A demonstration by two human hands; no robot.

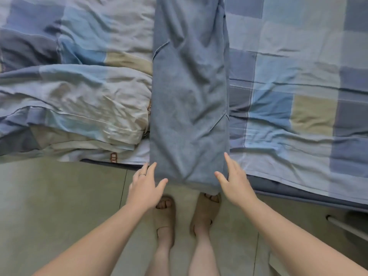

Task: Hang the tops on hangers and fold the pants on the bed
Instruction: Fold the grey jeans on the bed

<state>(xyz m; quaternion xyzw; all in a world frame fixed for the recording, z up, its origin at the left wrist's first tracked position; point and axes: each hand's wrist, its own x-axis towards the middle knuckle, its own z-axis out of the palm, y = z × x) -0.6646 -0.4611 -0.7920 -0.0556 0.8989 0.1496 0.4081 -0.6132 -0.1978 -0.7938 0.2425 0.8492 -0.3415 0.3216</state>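
A pair of blue-grey pants (189, 92) lies lengthwise on the bed (288, 80), folded leg over leg, its near end hanging over the bed's front edge. My left hand (145, 186) is at the left corner of that hanging end, fingers spread and straight, thumb touching the cloth. At the right corner is my right hand (235, 182), fingers straight along the cloth's edge. Neither hand grips the pants.
A crumpled checked duvet (75, 108) is bunched on the left of the bed. The checked sheet is flat on the right. Pale floor tiles (59, 206) lie below, with my sandalled feet (165, 216) close to the bed. A white bar (346, 227) shows at lower right.
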